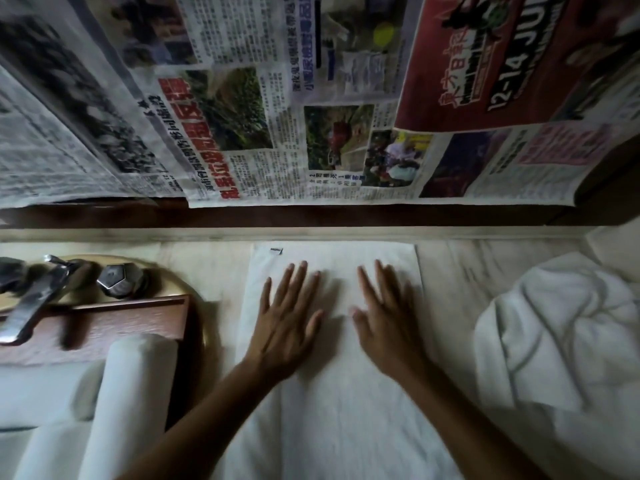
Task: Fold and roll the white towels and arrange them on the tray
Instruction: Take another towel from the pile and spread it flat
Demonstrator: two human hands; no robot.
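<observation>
1. Head view: a folded white towel [332,410] lies lengthwise on the marble tabletop [467,265], straight ahead.
2. The left hand [287,320] and right hand [389,320] rest flat on it side by side. The fingers [266,296] are straight and spread, grasping nothing, probably smoothing creases before rolling.
3. At left, a wooden tray [138,315] beside a tap [38,299] holds rolled towels [135,386], within easy reach.
4. At right, a crumpled pile [554,323] of towels waits.
5. Newspaper [277,133] covers the wall behind.
</observation>
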